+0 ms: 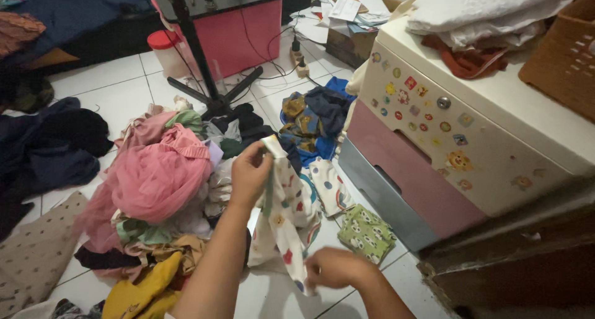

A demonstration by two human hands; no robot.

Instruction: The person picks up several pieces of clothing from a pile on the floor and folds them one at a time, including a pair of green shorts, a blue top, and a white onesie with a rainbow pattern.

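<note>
A small white garment with coloured spots [286, 213] hangs in the air above the floor. The left hand [250, 173] is closed around its top end, with the fingers pinching the cloth up high. The right hand [333, 267] is closed on its bottom edge, low down and closer to the camera. So the cloth stretches from one hand down to the other.

Under the garment is a white tiled floor [118, 89]. Just to the right of the cloth lies a folded green cloth with little pictures [365, 232]. Beside it on the floor is another white piece with a rainbow pattern [328, 186].

To the left of the hands is a big messy pile of clothes. On top of it sits a puffy pink cloth [155, 179]. A yellow garment [142, 291] lies at the near end of the pile. Dark clothes [49, 145] are heaped farther left. A blue and brown heap [313, 120] lies behind the hands.

On the right stands a plastic drawer chest [434, 145] with a cream top drawer covered in stickers, then a pink drawer, then a grey one. Folded white cloth [483, 9] rests on top of it, next to a brown woven basket [564, 58].

Far back is a black stand [204, 71] on the floor, in front of a pink cabinet [248, 34]. A white jar with a red lid [166, 52] stands beside it.
</note>
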